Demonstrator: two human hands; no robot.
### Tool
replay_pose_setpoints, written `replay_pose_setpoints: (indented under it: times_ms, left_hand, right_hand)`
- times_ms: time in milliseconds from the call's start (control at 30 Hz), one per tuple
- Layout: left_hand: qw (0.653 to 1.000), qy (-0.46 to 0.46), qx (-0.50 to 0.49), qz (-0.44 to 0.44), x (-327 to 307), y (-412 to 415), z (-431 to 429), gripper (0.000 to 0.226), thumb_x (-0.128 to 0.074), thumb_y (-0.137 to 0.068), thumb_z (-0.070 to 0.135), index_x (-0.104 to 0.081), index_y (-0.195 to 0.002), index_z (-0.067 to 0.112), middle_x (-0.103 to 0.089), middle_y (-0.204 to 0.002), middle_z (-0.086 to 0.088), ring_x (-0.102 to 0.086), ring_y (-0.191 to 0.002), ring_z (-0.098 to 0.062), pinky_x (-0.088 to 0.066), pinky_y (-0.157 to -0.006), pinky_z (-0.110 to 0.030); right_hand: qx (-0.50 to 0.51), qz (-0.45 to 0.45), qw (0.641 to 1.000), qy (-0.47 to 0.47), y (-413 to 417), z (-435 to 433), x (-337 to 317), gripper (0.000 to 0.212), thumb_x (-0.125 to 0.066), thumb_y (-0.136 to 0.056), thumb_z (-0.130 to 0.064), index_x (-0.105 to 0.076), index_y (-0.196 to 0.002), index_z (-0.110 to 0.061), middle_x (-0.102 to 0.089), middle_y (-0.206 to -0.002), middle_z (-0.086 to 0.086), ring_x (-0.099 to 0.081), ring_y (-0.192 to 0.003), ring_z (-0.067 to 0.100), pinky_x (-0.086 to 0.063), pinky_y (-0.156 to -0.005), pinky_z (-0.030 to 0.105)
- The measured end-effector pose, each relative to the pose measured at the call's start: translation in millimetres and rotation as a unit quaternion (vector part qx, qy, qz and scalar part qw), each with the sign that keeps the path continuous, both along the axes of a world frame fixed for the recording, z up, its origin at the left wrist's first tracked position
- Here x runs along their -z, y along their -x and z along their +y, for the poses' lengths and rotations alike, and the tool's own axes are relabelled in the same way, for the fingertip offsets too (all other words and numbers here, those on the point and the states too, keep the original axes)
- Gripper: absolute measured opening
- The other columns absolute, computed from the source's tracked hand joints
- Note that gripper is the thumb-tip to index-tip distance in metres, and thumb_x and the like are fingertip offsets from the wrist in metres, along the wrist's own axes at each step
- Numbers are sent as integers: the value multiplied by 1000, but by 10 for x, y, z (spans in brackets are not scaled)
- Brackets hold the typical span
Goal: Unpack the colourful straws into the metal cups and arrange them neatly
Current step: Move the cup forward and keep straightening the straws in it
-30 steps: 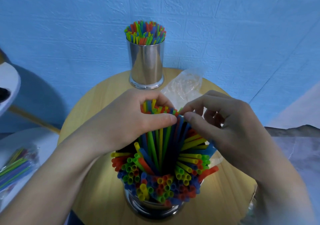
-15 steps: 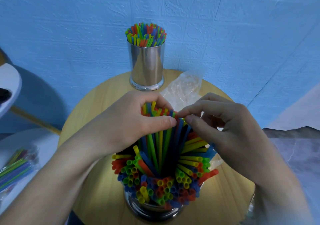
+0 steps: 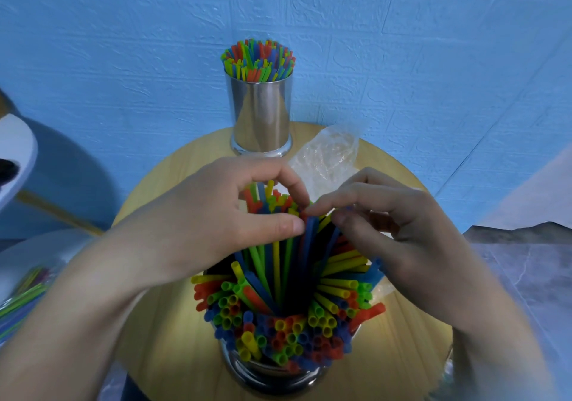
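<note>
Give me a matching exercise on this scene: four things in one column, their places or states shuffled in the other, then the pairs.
1. far metal cup
2. near metal cup
3. clear plastic bag
4. left hand

A. lies crumpled on the table
B. grips a bundle of straws
C. stands by the blue wall, straws upright
D. at the table's near edge, straws splayed outward

Pairs: 1-C, 2-D, 3-A, 4-B

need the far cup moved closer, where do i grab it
Probably wrap the far cup round its bare steel wall at mid-height, coming from its left: the wall is straight and upright, the straws fan out over the rim so a top grip would muss them, and the bag lies by its right side.
</note>
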State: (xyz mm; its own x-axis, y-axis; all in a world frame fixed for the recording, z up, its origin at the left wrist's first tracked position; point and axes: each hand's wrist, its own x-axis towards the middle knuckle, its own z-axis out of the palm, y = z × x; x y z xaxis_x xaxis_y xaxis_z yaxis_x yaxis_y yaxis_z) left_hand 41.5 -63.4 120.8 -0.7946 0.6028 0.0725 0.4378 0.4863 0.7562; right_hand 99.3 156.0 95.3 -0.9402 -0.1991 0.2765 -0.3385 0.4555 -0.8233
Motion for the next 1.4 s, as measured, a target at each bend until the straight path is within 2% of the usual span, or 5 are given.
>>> replay_pose_setpoints:
  times_ms: [233,700,867,1233,1400]
  left_hand:
    - [999,-37,-25,16,28,-22,-52,23,-72,-67,59,-73,-90,56,-66,-117,33,-59,-113,9,-41,-95,-29]
    - [991,-58,-33,113,25,-113,-72,17,-66,-74,56,-68,-86,44,-64,-119,29,-57,-122,3,-40,-100,-33]
    - [985,-151,-12,87,-69,-90,-62,8,-68,-81,39,-67,-87,32,-78,-98,15,-73,-96,-10,-55,-85,-34]
    - [823,-505,-253,-61,-75,134,-123,12,-60,-99,19,-68,-97,26,-75,-86,9,-66,-63,-5,-54,-64,-17]
    - [828,-489,-243,-125,26,98,-75,5,-68,-85,25,-67,-89,24,-76,-85,5,-69,-66,-9,-56,-63,-20]
  right_hand:
    - [-10,2,1000,9,1,13,17,29,-60,-95,-21,-78,-100,-43,-57,-91,-1,-55,-74,25,-43,-64,28]
    - [19,3,999,39,-23,19,-3,21,-62,-94,-27,-80,-96,-37,-61,-92,-4,-57,-76,30,-48,-68,51]
    - [25,10,998,49,-24,7,-2,21,-62,-94,-27,-80,-96,-36,-61,-93,-5,-54,-69,25,-47,-66,47]
    - [0,31,994,106,-24,15,9,40,-75,-78,-64,-76,-110,-39,-62,-87,-4,-47,-62,26,-42,-58,33]
    - [0,99,969,226,-39,-44,-50,30,-76,-84,-36,-75,-113,-27,-76,-86,-1,-56,-61,14,-45,-59,19]
